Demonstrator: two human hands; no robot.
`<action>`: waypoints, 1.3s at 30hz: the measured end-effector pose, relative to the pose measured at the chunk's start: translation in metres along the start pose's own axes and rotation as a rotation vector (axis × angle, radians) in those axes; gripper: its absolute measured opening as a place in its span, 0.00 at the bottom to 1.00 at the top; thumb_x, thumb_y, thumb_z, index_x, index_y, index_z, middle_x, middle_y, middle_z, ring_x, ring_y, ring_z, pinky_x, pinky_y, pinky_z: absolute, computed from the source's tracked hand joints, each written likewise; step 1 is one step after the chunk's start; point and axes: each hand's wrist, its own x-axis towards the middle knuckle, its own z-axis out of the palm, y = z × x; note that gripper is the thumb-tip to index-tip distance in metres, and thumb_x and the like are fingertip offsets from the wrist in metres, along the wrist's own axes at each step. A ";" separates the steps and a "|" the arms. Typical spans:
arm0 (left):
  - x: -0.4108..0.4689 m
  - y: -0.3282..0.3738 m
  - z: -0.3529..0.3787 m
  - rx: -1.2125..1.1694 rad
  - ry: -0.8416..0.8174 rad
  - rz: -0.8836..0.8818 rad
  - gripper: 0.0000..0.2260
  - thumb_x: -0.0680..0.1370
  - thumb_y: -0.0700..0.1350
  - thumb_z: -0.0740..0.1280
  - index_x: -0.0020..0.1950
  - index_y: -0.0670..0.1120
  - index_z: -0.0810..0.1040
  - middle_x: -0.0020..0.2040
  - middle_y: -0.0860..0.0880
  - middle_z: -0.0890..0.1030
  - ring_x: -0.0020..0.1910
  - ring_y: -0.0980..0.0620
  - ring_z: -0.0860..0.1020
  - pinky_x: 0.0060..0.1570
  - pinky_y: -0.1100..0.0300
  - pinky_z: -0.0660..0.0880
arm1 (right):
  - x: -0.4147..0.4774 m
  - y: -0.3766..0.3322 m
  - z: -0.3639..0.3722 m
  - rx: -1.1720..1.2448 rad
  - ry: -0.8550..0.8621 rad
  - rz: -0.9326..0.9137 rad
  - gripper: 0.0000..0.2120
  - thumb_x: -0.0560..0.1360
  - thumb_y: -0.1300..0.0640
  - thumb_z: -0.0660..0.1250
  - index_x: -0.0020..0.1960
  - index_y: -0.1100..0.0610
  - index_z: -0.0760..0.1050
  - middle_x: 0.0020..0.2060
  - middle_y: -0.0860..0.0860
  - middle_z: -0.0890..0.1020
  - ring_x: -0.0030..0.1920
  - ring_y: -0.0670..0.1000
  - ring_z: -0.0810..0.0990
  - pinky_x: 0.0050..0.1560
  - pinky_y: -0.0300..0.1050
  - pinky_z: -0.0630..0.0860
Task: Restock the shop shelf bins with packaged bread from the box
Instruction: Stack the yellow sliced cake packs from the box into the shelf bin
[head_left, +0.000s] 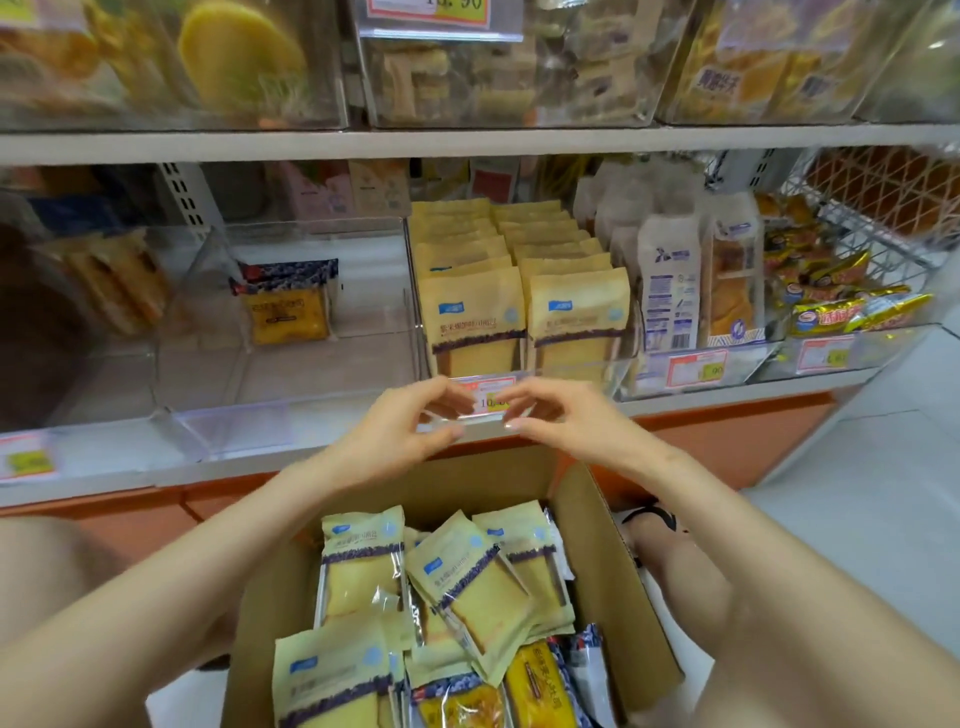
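Above the box (602, 551), left hand (395, 434), right hand (569, 421), fingers (437, 391) slack, empty, price label (491, 393) half hidden

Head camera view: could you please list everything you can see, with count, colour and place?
Cardboard box: one, brown, open, below the shelf.
Pale bread packs in box: several, pale yellow with purple band, loose pile.
Orange bread packs in box: at least two, orange with blue ends, nearest the camera.
Middle bin: one, clear, filled with two rows of pale yellow packs.
Left bin: one, clear, holding a single orange pack.
White bread packs: several, white and blue, right of the middle bin.
Gold snack packs: many, gold, far right.
Price tags: several, red and yellow, bin fronts.
Left hand: one, empty, before the middle bin.
Right hand: one, empty, beside it.
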 end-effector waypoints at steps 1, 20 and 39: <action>-0.010 -0.006 0.004 0.004 -0.037 -0.019 0.12 0.76 0.44 0.67 0.59 0.50 0.75 0.53 0.59 0.78 0.52 0.65 0.76 0.53 0.72 0.72 | -0.002 0.003 0.014 -0.028 -0.097 0.025 0.15 0.74 0.49 0.69 0.61 0.43 0.75 0.52 0.45 0.81 0.52 0.44 0.78 0.54 0.39 0.75; -0.136 -0.181 0.068 0.380 -0.581 -0.565 0.10 0.72 0.51 0.70 0.46 0.52 0.69 0.52 0.53 0.75 0.49 0.55 0.73 0.46 0.62 0.71 | -0.006 0.127 0.188 -0.135 -0.418 0.409 0.39 0.72 0.51 0.72 0.74 0.37 0.54 0.76 0.52 0.57 0.75 0.56 0.55 0.73 0.54 0.57; -0.136 -0.164 0.078 0.167 -0.546 -0.477 0.11 0.78 0.44 0.63 0.41 0.53 0.63 0.38 0.53 0.74 0.36 0.56 0.71 0.39 0.62 0.69 | -0.009 0.122 0.182 0.117 -0.378 0.502 0.36 0.73 0.68 0.69 0.70 0.40 0.59 0.51 0.48 0.71 0.44 0.50 0.77 0.41 0.41 0.77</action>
